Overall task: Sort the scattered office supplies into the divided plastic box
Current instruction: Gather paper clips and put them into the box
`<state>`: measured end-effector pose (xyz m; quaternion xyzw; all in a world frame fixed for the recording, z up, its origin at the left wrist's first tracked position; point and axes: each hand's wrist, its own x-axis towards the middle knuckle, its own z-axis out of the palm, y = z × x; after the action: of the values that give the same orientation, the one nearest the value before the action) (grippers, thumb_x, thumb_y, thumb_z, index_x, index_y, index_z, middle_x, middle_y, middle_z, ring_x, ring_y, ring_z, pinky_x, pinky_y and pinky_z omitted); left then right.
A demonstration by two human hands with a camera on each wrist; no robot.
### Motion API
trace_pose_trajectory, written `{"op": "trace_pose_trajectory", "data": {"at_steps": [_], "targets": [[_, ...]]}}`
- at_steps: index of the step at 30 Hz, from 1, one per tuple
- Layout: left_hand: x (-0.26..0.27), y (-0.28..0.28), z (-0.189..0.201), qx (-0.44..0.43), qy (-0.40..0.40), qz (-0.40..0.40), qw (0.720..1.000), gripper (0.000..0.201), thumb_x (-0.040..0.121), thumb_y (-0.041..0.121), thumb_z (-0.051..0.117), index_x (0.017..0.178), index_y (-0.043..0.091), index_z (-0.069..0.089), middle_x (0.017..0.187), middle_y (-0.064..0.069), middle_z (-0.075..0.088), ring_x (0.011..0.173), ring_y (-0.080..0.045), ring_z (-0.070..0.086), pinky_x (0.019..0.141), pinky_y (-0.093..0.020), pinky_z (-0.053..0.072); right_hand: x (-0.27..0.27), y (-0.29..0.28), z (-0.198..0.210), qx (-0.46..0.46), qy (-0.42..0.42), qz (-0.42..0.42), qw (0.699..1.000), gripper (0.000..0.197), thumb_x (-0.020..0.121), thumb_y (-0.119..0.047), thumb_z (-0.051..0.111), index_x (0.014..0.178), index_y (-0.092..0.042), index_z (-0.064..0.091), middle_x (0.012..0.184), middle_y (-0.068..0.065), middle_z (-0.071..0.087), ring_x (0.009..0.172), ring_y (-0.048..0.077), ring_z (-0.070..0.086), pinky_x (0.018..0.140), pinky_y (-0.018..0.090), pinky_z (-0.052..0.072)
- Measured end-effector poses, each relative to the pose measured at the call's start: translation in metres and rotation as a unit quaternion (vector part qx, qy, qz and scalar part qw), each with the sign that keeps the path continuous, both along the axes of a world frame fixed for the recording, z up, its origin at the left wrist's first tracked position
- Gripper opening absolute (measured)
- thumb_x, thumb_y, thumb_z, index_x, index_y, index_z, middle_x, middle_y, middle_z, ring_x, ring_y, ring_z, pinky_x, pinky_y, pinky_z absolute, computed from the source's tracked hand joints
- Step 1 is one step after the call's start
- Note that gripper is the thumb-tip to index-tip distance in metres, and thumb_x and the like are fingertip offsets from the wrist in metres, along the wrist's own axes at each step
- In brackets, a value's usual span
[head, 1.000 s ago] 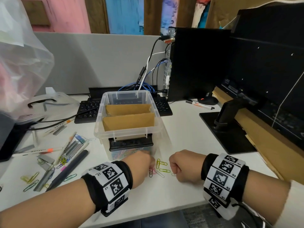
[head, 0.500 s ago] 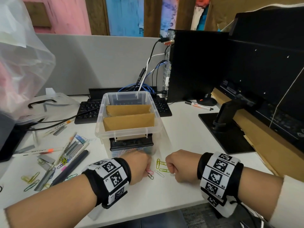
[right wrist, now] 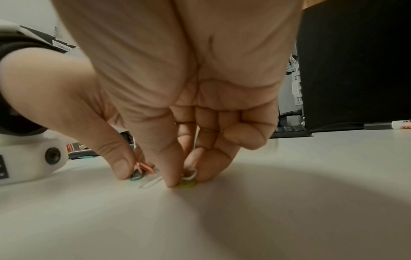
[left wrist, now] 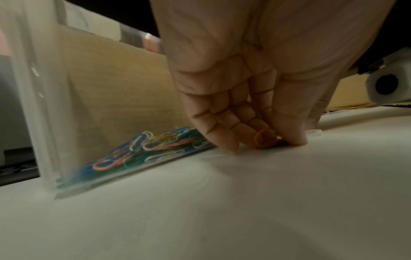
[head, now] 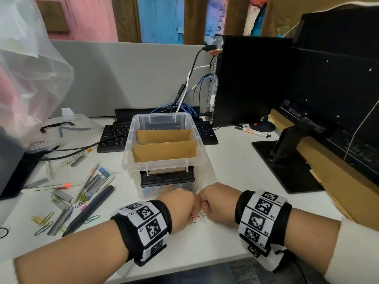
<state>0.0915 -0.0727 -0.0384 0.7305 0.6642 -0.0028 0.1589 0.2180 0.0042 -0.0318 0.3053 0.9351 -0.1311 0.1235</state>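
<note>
A white desk (head: 235,171) fills the view, backed by a grey partition (head: 123,78) with pink and blue walls above. The landmark is a clear plastic box (head: 164,158) at the desk's centre, split by two cardboard dividers (head: 165,151); coloured clips (left wrist: 142,149) lie in its nearest compartment. Far left of the box hangs a clear plastic bag (head: 30,64). Left of the box lie scattered pens, staple strips and paper clips (head: 43,219). Behind it sits a black keyboard (head: 114,136). Just in front of the box, the left hand (head: 180,212) pinches an orange clip (left wrist: 262,139) against the desk, fingers curled. Touching it, the right hand (head: 217,203) pinches a yellow clip (right wrist: 188,183); a white clip (right wrist: 151,182) lies between them. Right of the box stand a black computer tower (head: 252,78) and a monitor (head: 336,89).
</note>
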Motion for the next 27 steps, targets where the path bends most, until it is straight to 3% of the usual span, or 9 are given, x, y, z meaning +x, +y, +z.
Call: {"op": "trace_pose_trajectory", "data": {"at_steps": [3, 6, 8, 12, 16, 18, 22, 27], "targets": [[0.003, 0.001, 0.000, -0.001, 0.002, 0.000, 1.000, 0.019, 0.088, 0.009, 0.057, 0.105, 0.015, 0.062, 0.106, -0.002, 0.067, 0.099, -0.021, 0.062, 0.088, -0.026, 0.047, 0.001, 0.000, 0.005, -0.020, 0.000, 0.004, 1.000, 0.013, 0.083, -0.005, 0.051, 0.077, -0.016, 0.053, 0.094, 0.011, 0.064, 0.086, 0.026, 0.059, 0.077, 0.035, 0.050], [0.001, 0.001, 0.000, -0.020, -0.007, 0.024, 0.999, 0.019, 0.089, 0.010, 0.057, 0.108, 0.013, 0.060, 0.109, -0.003, 0.066, 0.102, -0.020, 0.060, 0.083, -0.023, 0.042, 0.007, 0.001, 0.007, -0.043, -0.004, 0.001, 0.999, 0.013, 0.082, -0.004, 0.054, 0.085, -0.017, 0.056, 0.087, 0.001, 0.059, 0.085, 0.019, 0.056, 0.080, 0.032, 0.049], [0.000, 0.000, -0.001, -0.035, -0.010, 0.033, 0.999, 0.019, 0.090, 0.012, 0.057, 0.109, 0.013, 0.060, 0.110, -0.004, 0.066, 0.103, -0.022, 0.059, 0.084, -0.024, 0.043, 0.011, 0.002, 0.006, -0.048, -0.009, 0.004, 0.999, 0.017, 0.082, -0.003, 0.053, 0.084, -0.019, 0.058, 0.081, -0.005, 0.055, 0.084, 0.017, 0.055, 0.079, 0.030, 0.049], [0.002, 0.002, -0.002, -0.067, 0.036, 0.013, 0.997, 0.025, 0.094, 0.015, 0.051, 0.117, 0.009, 0.059, 0.120, -0.006, 0.061, 0.111, -0.023, 0.055, 0.092, -0.027, 0.041, 0.013, 0.009, 0.007, -0.034, -0.005, 0.001, 0.999, 0.015, 0.085, -0.004, 0.053, 0.088, -0.015, 0.063, 0.081, -0.005, 0.054, 0.083, 0.019, 0.056, 0.079, 0.029, 0.049], [0.003, 0.000, 0.000, -0.072, 0.075, -0.013, 0.994, 0.024, 0.095, 0.013, 0.048, 0.118, 0.008, 0.054, 0.121, -0.008, 0.057, 0.110, -0.024, 0.054, 0.092, -0.030, 0.043, 0.007, 0.013, 0.011, -0.013, 0.034, -0.008, 0.999, 0.015, 0.086, -0.005, 0.054, 0.094, -0.010, 0.065, 0.083, -0.006, 0.046, 0.083, 0.015, 0.048, 0.069, 0.021, 0.036], [0.004, -0.003, 0.000, -0.062, 0.081, -0.025, 0.994, 0.023, 0.094, 0.011, 0.049, 0.117, 0.008, 0.054, 0.121, -0.008, 0.055, 0.109, -0.024, 0.054, 0.092, -0.031, 0.044, 0.001, 0.012, 0.011, -0.017, 0.034, -0.001, 0.999, 0.013, 0.086, -0.005, 0.054, 0.092, -0.008, 0.065, 0.090, -0.003, 0.048, 0.083, 0.014, 0.047, 0.062, 0.017, 0.033], [0.011, -0.006, -0.002, -0.036, 0.102, -0.045, 0.993, 0.025, 0.093, 0.008, 0.047, 0.117, 0.010, 0.055, 0.120, -0.008, 0.050, 0.111, -0.025, 0.052, 0.095, -0.033, 0.044, -0.010, 0.010, 0.001, -0.008, 0.019, -0.003, 1.000, 0.027, 0.086, -0.004, 0.051, 0.064, -0.020, 0.048, 0.093, 0.009, 0.062, 0.082, 0.020, 0.055, 0.072, 0.026, 0.044], [0.010, -0.008, -0.001, -0.019, 0.049, -0.043, 0.998, 0.024, 0.093, 0.008, 0.047, 0.115, 0.014, 0.054, 0.117, -0.002, 0.059, 0.107, -0.021, 0.057, 0.088, -0.029, 0.045, -0.009, 0.012, -0.001, -0.022, 0.028, -0.017, 0.999, 0.023, 0.084, -0.002, 0.051, 0.067, -0.018, 0.048, 0.088, 0.009, 0.065, 0.075, 0.016, 0.050, 0.069, 0.025, 0.042]]}}
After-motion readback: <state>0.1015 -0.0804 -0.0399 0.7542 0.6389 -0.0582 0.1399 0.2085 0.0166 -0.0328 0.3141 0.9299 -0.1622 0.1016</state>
